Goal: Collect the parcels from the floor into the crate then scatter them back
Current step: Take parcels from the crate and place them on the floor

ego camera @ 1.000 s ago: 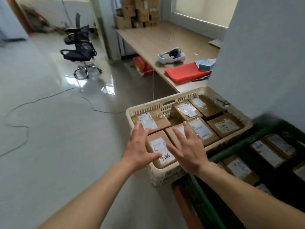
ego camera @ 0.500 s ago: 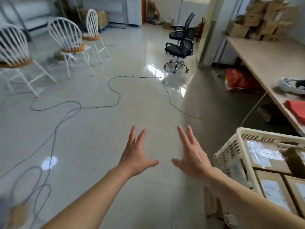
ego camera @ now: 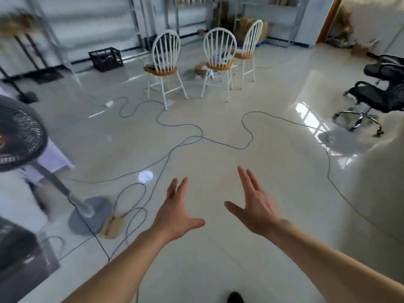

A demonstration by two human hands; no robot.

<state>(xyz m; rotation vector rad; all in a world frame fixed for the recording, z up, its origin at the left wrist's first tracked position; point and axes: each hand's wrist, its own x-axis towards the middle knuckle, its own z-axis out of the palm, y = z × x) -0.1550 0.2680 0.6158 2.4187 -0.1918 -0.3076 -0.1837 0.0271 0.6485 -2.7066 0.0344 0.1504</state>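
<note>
Both bare hands hang over the glossy pale tiled floor [ego camera: 218, 162], palms down. The left hand [ego camera: 177, 217] and the right hand [ego camera: 255, 211] each have their fingers [ego camera: 243, 178] straight and spread, holding nothing, with a gap between the thumbs. Bare floor stretches ahead of them to the thin grey cables [ego camera: 181, 145] looping across the middle. At the left edge stands a black pedestal fan [ego camera: 19, 136]. Just beside its round grey base lies a flat brown cardboard piece [ego camera: 112, 226], too blurred to tell whether it is a parcel. Three white spindle-back chairs [ego camera: 164, 62] stand at the far side, a black plastic crate [ego camera: 105, 59] sits by the far wall, and a black mesh office chair [ego camera: 376, 95] stands at the right edge.
</note>
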